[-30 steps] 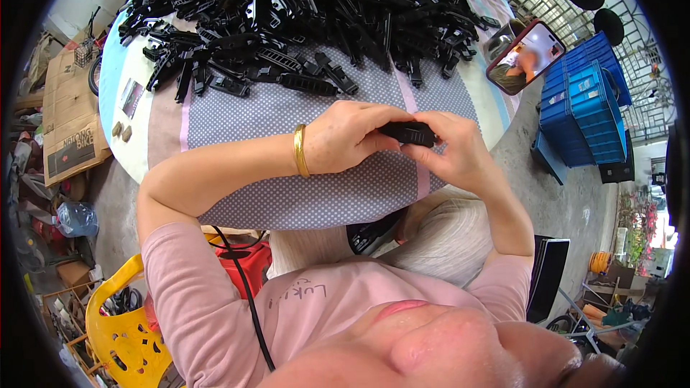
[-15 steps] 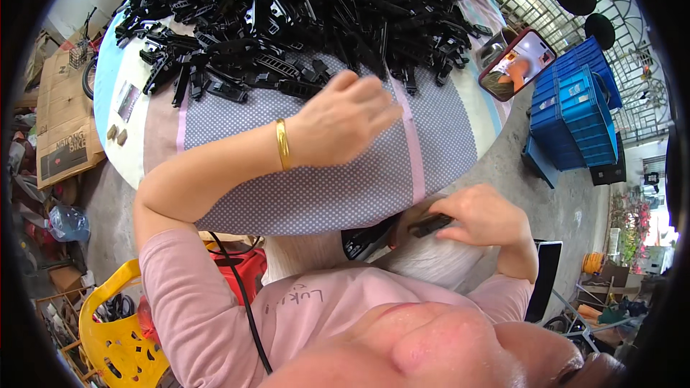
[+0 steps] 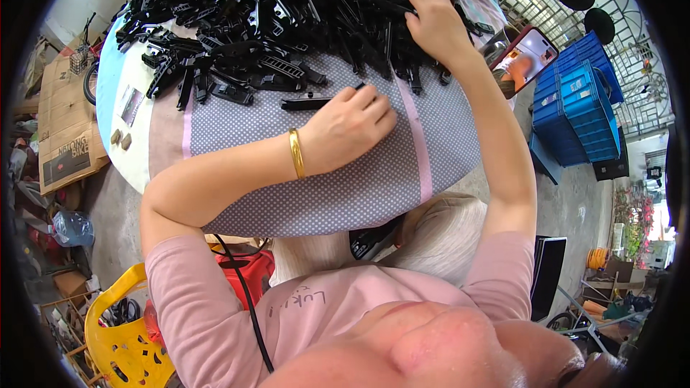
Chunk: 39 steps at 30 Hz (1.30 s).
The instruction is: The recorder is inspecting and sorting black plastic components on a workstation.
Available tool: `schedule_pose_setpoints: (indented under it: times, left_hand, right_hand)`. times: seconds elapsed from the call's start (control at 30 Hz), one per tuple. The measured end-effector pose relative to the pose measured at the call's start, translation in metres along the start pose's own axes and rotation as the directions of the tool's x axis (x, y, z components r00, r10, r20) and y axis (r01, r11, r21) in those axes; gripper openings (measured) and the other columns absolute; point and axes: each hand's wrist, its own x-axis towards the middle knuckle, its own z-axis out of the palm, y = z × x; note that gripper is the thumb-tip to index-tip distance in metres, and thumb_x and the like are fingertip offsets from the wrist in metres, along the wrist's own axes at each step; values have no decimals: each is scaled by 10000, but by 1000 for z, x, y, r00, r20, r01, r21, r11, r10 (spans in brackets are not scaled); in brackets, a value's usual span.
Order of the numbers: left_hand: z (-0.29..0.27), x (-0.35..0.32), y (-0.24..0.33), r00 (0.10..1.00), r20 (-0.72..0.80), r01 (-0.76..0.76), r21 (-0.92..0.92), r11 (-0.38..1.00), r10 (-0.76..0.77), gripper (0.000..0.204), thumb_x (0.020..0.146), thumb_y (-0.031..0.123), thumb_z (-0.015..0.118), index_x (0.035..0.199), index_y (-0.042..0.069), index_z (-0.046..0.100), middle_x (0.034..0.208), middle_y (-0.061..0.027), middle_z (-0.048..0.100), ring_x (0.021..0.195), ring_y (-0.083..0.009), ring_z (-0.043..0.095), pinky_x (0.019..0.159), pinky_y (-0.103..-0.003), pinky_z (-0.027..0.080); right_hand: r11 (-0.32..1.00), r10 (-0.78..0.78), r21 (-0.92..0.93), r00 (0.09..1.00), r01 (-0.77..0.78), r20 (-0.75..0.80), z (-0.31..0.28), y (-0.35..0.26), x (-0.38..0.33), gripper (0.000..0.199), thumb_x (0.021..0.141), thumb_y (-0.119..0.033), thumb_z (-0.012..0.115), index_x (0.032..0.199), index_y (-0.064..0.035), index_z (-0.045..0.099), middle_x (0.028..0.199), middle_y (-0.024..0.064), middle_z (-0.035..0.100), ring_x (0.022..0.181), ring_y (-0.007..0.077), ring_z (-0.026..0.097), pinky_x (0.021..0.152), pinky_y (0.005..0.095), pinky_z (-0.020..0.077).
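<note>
My left hand (image 3: pixel 348 129), with a gold bangle on its wrist, is closed low over the dotted tablecloth, its fingers curled. A dark bit of a black plastic part (image 3: pixel 361 87) shows at its fingertips; the rest is hidden. Beside the knuckles lies a slim black plastic strip (image 3: pixel 305 104), and whether it joins that part I cannot tell. Stretched forward, my right hand (image 3: pixel 437 27) reaches the right side of a big heap of black plastic parts (image 3: pixel 287 14). Its fingers are apart and nothing shows in them.
The round table wears a striped, dotted cloth (image 3: pixel 287 187). On its right edge stand a phone (image 3: pixel 523 61) and a metal cup (image 3: pixel 496 49). Blue crates (image 3: pixel 575 111) are stacked beyond. A yellow chair (image 3: pixel 126 338) and red stool (image 3: pixel 248 276) are at left; a black cable (image 3: pixel 244 291) hangs nearby.
My right hand has risen from my lap, where it held a dark part, to the heap, and that part has left it. A black strip now shows beside my left hand, which has shifted slightly.
</note>
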Motion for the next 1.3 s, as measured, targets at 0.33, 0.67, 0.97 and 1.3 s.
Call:
schedule_pose_setpoints:
  times: [0.33,0.67,0.97,1.3]
  left_hand:
    - [-13,8,-2,834,56,311,-870,383,-549,400,774,94,694,1130,37,520,909,-108,616,720,-195,611,614,-284,523]
    - [-2,9,-14,673,393,257,-919,-300,-627,407,831,57,655,1198,-27,501,975,-114,628,886,-178,650,808,-281,555]
    - [-3,9,-13,711,359,278,-933,-228,-604,391,871,-3,563,1253,-25,483,1088,-125,607,970,-178,625,878,-279,521]
    - [-10,6,-6,746,286,310,-948,-68,-602,509,831,35,649,1302,11,457,1050,-77,625,918,-116,623,801,-221,525]
  right_hand:
    - [957,40,289,999,-28,-34,-8,-11,-1,341,842,-111,573,1174,-36,568,941,122,658,827,230,639,751,307,498]
    - [325,148,768,832,-552,535,-79,-71,-77,387,895,-50,544,1273,-1,477,910,66,633,749,76,578,658,192,464]
    - [617,101,708,926,-345,363,-62,-74,-88,328,848,-14,580,1176,-28,575,911,60,613,776,129,586,664,216,472]
    - [795,132,577,982,-186,135,-63,-94,-88,325,795,-14,631,1118,-40,606,882,104,606,702,200,581,603,275,465]
